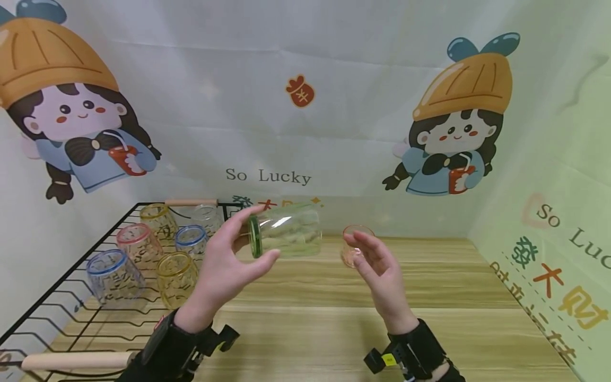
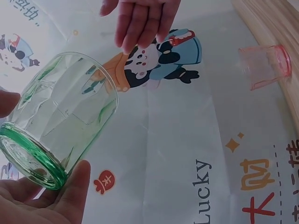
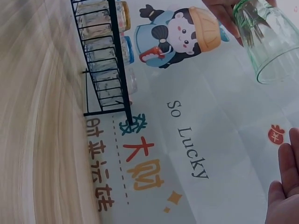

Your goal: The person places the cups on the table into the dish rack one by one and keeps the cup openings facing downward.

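In the head view my left hand holds a green drinking glass at its thick base, thumb on one side and fingers on the other. The glass lies sideways in the air, its mouth towards the right. My right hand is raised to the right of that mouth, apart from it, with fingers extended and nothing held. Behind the right fingers, a pink glass stands on the table, partly hidden. The left wrist view shows the green glass tilted, and the pink glass farther off.
At the left, a black wire rack with wooden handles bears several upside-down glasses, among them a blue-rimmed glass and a yellow glass. A printed cloth hangs behind the wooden table and along its sides.
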{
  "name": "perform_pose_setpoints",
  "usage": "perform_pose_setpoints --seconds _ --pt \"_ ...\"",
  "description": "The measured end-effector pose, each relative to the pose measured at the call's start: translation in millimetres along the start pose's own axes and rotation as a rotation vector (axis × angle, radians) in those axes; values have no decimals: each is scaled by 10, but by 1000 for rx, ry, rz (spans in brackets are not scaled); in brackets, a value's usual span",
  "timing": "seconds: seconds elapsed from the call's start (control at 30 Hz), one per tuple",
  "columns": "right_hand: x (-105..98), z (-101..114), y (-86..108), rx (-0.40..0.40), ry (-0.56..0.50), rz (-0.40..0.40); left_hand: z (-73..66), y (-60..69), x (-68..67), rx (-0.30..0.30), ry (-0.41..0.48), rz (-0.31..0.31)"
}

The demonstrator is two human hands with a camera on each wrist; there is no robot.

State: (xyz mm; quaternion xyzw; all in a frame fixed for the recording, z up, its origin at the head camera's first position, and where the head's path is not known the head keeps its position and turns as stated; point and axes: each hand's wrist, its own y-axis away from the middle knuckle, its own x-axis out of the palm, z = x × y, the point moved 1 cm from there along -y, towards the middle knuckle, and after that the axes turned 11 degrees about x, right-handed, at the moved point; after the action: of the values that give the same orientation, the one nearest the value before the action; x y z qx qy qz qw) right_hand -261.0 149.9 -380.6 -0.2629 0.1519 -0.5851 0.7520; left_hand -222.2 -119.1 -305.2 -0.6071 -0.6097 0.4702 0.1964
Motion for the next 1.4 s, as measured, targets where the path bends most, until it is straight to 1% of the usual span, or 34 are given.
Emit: perform_pose_setpoints --seconds 0.2,0.43,0.63,0.93,1.17,1.4 --pt "-26 -13 5 25 19 -16 -33 20 -87 -11 -17 -8" --pt "-68 -43 8 11 12 -4 -45 38 -189 -33 -55 -10" --pt "-96 -48 16 11 33 -15 -72 53 -263 -58 -89 -11" --pt "-129 -51 20 40 45 -20 -85 57 -366 -52 -85 -24" --pt "-173 -51 23 78 57 -27 -97 66 -457 -70 -156 -15" --pt "-219 -62 24 83 76 -20 -98 93 -556 -71 -207 1"
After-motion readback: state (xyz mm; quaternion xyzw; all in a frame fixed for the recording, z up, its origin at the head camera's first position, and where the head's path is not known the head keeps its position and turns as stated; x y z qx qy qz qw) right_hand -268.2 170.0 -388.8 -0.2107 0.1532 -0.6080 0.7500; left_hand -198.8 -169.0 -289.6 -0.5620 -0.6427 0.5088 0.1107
